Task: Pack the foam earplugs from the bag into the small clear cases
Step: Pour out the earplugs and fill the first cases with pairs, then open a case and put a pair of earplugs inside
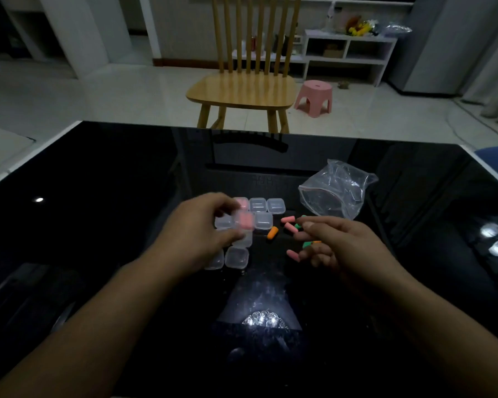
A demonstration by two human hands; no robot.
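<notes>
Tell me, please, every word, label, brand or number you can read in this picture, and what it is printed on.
No readable text anywhere.
Clear cases: no labels visible.
Plastic bag: no print visible.
Foam earplugs: unmarked.
Black table: faint blocky marks reflected in it, near the middle beyond the cases, too dim and blurred to read.
Items on the white shelf: too small to tell.

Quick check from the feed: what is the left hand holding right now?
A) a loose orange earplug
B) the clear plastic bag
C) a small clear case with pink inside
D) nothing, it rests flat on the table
C: the left hand pinches a small clear case showing pink inside, above the other cases; the bag and orange earplug lie untouched.
</notes>
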